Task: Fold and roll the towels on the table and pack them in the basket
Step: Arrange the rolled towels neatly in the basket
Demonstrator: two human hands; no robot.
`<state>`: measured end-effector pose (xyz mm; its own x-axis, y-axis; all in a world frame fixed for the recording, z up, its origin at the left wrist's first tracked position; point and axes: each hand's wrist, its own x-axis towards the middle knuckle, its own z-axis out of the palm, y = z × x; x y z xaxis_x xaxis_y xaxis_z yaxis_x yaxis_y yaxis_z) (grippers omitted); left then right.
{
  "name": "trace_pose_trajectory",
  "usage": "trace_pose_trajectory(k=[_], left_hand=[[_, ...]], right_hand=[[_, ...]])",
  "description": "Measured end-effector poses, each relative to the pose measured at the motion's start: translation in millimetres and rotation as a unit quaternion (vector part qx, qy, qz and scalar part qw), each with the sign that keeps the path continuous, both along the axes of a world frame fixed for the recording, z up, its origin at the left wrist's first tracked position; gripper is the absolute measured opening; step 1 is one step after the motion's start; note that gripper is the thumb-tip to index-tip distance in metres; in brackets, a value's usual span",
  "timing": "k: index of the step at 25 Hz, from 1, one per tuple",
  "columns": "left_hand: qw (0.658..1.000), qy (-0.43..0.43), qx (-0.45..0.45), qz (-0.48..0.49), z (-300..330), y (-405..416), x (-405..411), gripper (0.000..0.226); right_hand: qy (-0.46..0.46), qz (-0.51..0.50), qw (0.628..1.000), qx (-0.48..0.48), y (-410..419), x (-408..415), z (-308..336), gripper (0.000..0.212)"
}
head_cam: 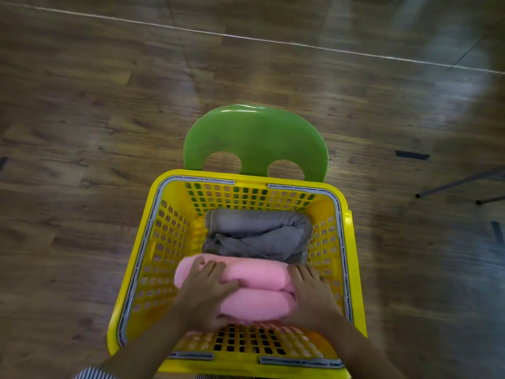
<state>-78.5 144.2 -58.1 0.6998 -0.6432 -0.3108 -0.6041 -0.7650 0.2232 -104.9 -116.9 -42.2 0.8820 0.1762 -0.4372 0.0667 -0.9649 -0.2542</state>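
Rolled pink terry towel (257,291) inside yellow perforated plastic basket (352,258), just before rolled grey towel (257,233), clasped at both ends by left hand (203,289) and right hand (310,292), fingers curled round it.

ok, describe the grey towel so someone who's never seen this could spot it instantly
Find the yellow basket standing on the green chair. Inside, at the end nearest the chair's back, lies the grey towel, loosely rolled. It is the only grey item; the pink towel beside it is held by both hands.
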Motion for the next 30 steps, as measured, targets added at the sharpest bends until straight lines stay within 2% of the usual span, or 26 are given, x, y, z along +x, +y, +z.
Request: trace_pose_trajectory(k=[2, 4, 6, 9, 10, 12, 14, 17, 19, 24, 28, 30], left_hand=[[0.999, 0.031, 0.044, -0.002, -16.3, -0.4, -15.7, 0.094], [0.993, 0.074, 0.087, 0.021, -30.1, -5.1, -15.2, 0.111], [0.987, 0.106, 0.123, 0.015, -36.0, -11.5, -1.3, 0.118], [0.975, 0.161, 0.153, -0.012, -44.0, -11.0, 26.2, 0.143], [0.968, 0.205, 0.148, 0.001, -45.3, -9.2, 33.2, 0.146], [0.962, 0.235, 0.14, 0.017, -50.0, -9.7, 40.1, 0.147], [0.961, 0.221, 0.163, 0.017, -54.6, -12.4, 37.8, 0.148], [0.963, 0.193, 0.185, 0.012, -55.4, -17.3, 27.0, 0.125], [0.966, 0.188, 0.176, 0.012, -52.2, -17.2, 25.0, 0.121], [0.95, 0.231, 0.207, 0.043, -58.8, -17.8, 22.7, 0.124], [0.944, 0.264, 0.19, 0.046, -64.8, -18.4, 32.3, 0.15], [0.946, 0.268, 0.176, 0.048, -66.0, -16.4, 31.2, 0.152]], right_hand=[[0.059, 0.022, 0.998, -0.019, 0.3, -11.9, -18.8, 0.108], [0.069, 0.015, 0.997, -0.028, 0.4, -22.8, -39.4, 0.107], [0.087, -0.004, 0.996, -0.008, -1.1, -24.9, -49.8, 0.109], [0.171, -0.026, 0.984, 0.034, -9.9, -17.5, -51.2, 0.118], [0.184, -0.043, 0.981, 0.052, -13.2, -15.2, -51.7, 0.121], [0.189, -0.068, 0.976, 0.079, -14.8, -11.9, -50.1, 0.121], [0.177, -0.059, 0.979, 0.078, -12.7, -12.1, -51.2, 0.119], [0.168, -0.04, 0.983, 0.068, -12.9, -15.6, -55.0, 0.119], [0.171, -0.044, 0.982, 0.069, -15.7, -18.0, -56.8, 0.12], [0.164, -0.034, 0.984, 0.052, -12.3, -20.8, -65.7, 0.12], [0.159, -0.026, 0.986, 0.049, -11.9, -16.6, -68.7, 0.121], [0.158, -0.026, 0.986, 0.046, -12.0, -17.4, -69.1, 0.122]])
